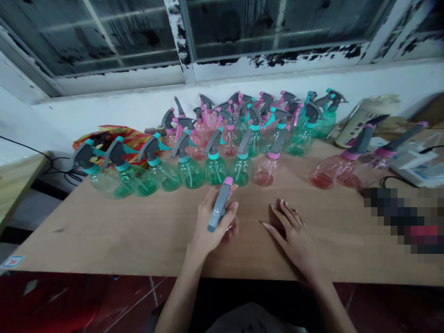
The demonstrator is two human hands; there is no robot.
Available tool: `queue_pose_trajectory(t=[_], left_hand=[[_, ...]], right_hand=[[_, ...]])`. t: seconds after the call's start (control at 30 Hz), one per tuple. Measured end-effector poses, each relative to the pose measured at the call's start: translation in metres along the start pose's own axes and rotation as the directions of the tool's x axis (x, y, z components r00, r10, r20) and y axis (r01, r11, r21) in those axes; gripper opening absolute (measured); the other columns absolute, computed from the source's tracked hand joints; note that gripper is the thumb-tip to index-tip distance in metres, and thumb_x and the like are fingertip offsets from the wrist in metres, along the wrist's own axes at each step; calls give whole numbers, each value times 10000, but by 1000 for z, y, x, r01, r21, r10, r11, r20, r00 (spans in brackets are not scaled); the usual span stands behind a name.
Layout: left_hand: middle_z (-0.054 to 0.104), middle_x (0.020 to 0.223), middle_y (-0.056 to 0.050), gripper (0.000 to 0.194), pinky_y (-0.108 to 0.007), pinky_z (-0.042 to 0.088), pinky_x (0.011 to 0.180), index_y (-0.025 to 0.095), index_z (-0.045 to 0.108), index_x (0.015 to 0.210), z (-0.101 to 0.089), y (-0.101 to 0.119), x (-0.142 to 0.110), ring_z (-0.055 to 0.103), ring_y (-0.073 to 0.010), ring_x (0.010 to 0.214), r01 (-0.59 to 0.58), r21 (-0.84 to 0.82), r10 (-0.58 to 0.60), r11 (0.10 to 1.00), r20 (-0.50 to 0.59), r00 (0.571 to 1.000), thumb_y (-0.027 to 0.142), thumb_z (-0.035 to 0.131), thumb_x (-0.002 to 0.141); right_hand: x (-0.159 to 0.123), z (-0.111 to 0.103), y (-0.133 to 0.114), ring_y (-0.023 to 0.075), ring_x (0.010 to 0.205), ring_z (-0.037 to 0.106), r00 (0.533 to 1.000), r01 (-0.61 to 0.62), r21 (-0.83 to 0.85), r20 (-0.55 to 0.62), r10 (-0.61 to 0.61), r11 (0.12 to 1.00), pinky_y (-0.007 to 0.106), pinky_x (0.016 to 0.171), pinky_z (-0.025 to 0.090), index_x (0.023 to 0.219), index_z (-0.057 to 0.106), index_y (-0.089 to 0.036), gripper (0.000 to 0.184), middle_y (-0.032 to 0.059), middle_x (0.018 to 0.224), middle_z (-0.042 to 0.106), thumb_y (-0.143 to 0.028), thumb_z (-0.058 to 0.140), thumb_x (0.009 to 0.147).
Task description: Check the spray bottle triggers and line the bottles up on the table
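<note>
"Why hold the bottle [219, 210] so?"

"The left hand [206, 224] curls round it, likely for steadiness, in front of the green bottles [190, 175]; the right hand [294, 235] lies spread on the table [132, 236]."

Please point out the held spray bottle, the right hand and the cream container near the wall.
Held spray bottle [219, 206]: head view, on its grey spray head.
Right hand [294, 235]: head view, on the back of the hand.
Cream container [362, 122]: head view, on its side.
</note>
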State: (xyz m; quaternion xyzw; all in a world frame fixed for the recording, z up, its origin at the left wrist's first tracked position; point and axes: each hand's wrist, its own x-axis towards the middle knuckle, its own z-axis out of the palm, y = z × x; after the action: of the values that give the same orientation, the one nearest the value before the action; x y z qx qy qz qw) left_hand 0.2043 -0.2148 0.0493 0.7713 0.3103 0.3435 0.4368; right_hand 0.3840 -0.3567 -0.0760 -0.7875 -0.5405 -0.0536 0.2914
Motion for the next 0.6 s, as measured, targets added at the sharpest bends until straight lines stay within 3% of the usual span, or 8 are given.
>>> queue_pose_trajectory(t=[0.23, 0.6], left_hand=[[674, 1148, -81, 282, -398, 502, 943, 262, 625, 1145, -1, 1, -1, 652, -252, 1062, -36, 12, 35, 999, 31, 999, 319, 579, 872], [696, 813, -35, 124, -318, 526, 681, 204, 626, 900, -7, 6, 2, 670, -177, 711, -57, 61, 52, 996, 72, 996, 312, 577, 862]], right_hand=[[-2, 3, 2, 301, 1373, 359, 1000, 6, 4, -9, -6, 1000, 524, 1092, 329, 1324, 524, -125, 638, 178, 1451, 444, -595, 379, 917], [-4, 6, 4, 311, 1367, 366, 1000, 17, 9, -11, -17, 1000, 539, 1095, 322, 1338, 504, -121, 648, 181, 1440, 457, -596, 377, 916]])
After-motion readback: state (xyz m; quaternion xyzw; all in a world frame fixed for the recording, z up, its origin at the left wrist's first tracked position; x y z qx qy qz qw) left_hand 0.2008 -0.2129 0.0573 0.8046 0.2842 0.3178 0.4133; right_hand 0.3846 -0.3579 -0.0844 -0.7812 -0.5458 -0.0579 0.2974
